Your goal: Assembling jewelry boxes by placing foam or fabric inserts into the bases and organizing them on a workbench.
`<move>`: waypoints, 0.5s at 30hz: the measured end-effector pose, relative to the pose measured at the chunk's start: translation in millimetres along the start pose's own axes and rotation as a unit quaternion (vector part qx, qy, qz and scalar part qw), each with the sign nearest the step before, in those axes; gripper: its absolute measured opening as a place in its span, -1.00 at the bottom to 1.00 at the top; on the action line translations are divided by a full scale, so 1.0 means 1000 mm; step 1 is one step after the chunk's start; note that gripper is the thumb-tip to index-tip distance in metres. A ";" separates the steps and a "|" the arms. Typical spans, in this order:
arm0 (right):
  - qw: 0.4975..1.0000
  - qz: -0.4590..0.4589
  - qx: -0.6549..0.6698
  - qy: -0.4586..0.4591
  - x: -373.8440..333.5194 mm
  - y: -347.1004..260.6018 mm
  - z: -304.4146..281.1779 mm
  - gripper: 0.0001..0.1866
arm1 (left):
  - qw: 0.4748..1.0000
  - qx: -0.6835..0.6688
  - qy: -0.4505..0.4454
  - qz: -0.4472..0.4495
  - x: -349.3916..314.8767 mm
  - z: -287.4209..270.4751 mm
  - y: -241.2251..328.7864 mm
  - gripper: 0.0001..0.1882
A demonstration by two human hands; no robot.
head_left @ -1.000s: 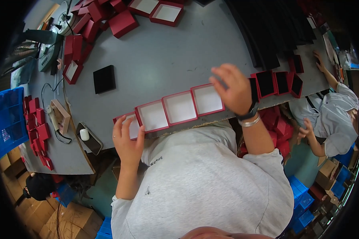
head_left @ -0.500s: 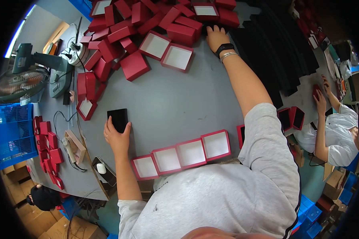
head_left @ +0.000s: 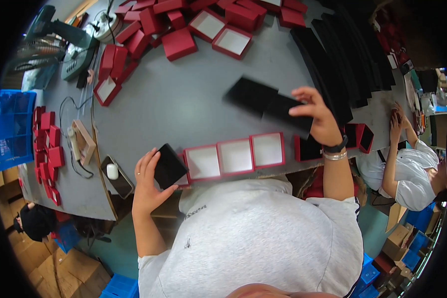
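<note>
My left hand (head_left: pixel 146 181) grips a black square insert (head_left: pixel 170 165) between thumb and fingers, tilted over the leftmost box of a row at the table's near edge. That box is mostly hidden beneath it. Beside it stand three open red boxes with white insides (head_left: pixel 236 156). Over the middle right of the table, my right hand (head_left: pixel 320 119) holds a short run of black inserts (head_left: pixel 253 97), blurred by motion and stretching toward the upper left. Just below that hand, a red box with a black inside (head_left: pixel 308 149) sits at the row's right.
A heap of red boxes (head_left: pixel 179 43) covers the far side. Long black rows of inserts (head_left: pixel 328 69) lie far right. More black-filled red boxes (head_left: pixel 365 138) stand near right. At left are a fan (head_left: pixel 47 42), small red boxes (head_left: pixel 47 149) and a phone (head_left: pixel 118 181). A co-worker (head_left: pixel 409 169) sits at right.
My left hand has brought its black insert nearer, over the leftmost box. My right hand has come back from the far black rows with black inserts in it. The view has shifted.
</note>
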State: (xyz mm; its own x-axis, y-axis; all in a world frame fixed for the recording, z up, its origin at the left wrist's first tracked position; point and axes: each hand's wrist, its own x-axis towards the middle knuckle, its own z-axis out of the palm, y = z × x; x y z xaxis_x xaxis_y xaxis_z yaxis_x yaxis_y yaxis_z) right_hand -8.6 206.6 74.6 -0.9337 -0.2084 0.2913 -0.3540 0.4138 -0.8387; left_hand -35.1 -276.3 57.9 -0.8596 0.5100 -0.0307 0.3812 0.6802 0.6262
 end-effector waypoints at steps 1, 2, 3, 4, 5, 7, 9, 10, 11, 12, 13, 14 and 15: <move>0.998 0.024 0.049 -0.033 -0.014 -0.009 0.010 -0.55 | 0.999 0.005 -0.044 0.022 -0.007 0.002 0.006 0.03; 0.994 0.015 0.086 -0.059 -0.027 -0.012 0.021 -0.50 | 0.999 0.004 -0.046 0.014 -0.012 0.004 0.012 0.03; 0.993 0.028 0.069 -0.092 -0.033 -0.018 0.031 -0.46 | 0.997 -0.015 -0.068 0.037 -0.013 0.008 0.016 0.02; 0.991 0.040 0.056 -0.118 -0.040 -0.022 0.038 -0.42 | 0.993 -0.030 -0.092 0.062 -0.011 0.010 0.022 0.02; 0.990 0.040 0.059 -0.121 -0.047 -0.022 0.044 -0.42 | 0.991 -0.021 -0.112 0.066 -0.010 0.013 0.025 0.02; 0.991 0.003 0.033 -0.131 -0.058 -0.015 0.056 -0.35 | 0.990 -0.007 -0.119 0.072 -0.004 0.015 0.027 0.02; 0.989 -0.002 0.047 -0.138 -0.063 -0.011 0.062 -0.33 | 0.989 0.012 -0.121 0.082 0.001 0.016 0.028 0.02; 0.987 -0.004 0.061 -0.146 -0.064 -0.011 0.063 -0.31 | 0.989 0.013 -0.121 0.085 0.004 0.018 0.029 0.02; 0.987 0.010 0.039 -0.156 -0.062 -0.010 0.064 -0.33 | 0.988 0.019 -0.122 0.092 0.008 0.020 0.032 0.01; 0.987 0.009 0.037 -0.155 -0.061 -0.013 0.064 -0.33 | 0.987 0.025 -0.122 0.097 0.012 0.023 0.036 0.00; 0.984 0.036 0.000 -0.174 -0.057 -0.018 0.064 -0.33 | 0.987 0.026 -0.121 0.099 0.016 0.027 0.039 0.00; 0.979 0.063 -0.037 -0.192 -0.055 -0.022 0.062 -0.34 | 0.985 0.049 -0.130 0.104 0.019 0.033 0.042 0.02; 0.970 0.063 -0.108 -0.209 -0.055 -0.023 0.060 -0.32 | 0.982 0.073 -0.139 0.109 0.023 0.037 0.044 0.04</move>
State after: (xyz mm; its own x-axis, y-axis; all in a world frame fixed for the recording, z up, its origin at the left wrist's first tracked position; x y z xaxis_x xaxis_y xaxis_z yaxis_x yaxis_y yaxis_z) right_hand 54.3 155.2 50.3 -0.8829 -0.4662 -0.0564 -0.2836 0.6252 -0.7271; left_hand -25.4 -215.5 55.8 -0.6341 0.7617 -0.1329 0.6077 0.5972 0.5235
